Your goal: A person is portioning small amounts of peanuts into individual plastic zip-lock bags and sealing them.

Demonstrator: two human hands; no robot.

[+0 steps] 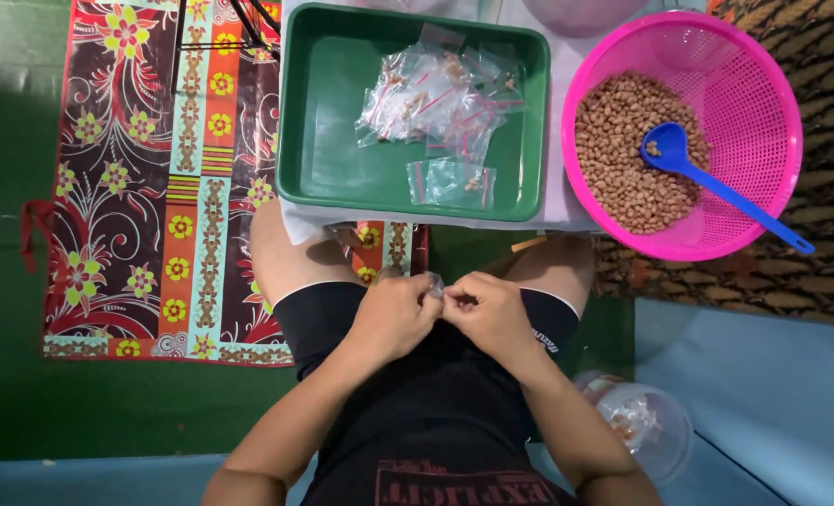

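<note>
Plastic film shows between the person's two hands: a small clear bag (pixel 434 285), held over the lap just above the black shorts (pixel 408 375). The left hand (pixel 394 314) has its fingers curled shut around the bag's left side, and the right hand (pixel 492 314) pinches its fingertips together on the bag's other edge, so both hands are clamped on the one bag and touch each other at the knuckles. What lies inside the bag cannot be told, since the fingers cover most of it.

Beyond the knees stands a green tray (pixel 316 141), and in it lies a loose heap of small clear bags (pixel 436 98) with red seal strips, each holding a few nuts; one such bag (pixel 454 183) lies apart near the tray's front wall. Just right of the tray sits a pink basket (pixel 764 131) part filled with brown peanuts (pixel 623 159), and a blue scoop (pixel 675 155) rests on them with its handle over the basket's rim. A flowered mat (pixel 155 187) covers the green floor on the left. Beside the right thigh stands a clear round container (pixel 647 422).
</note>
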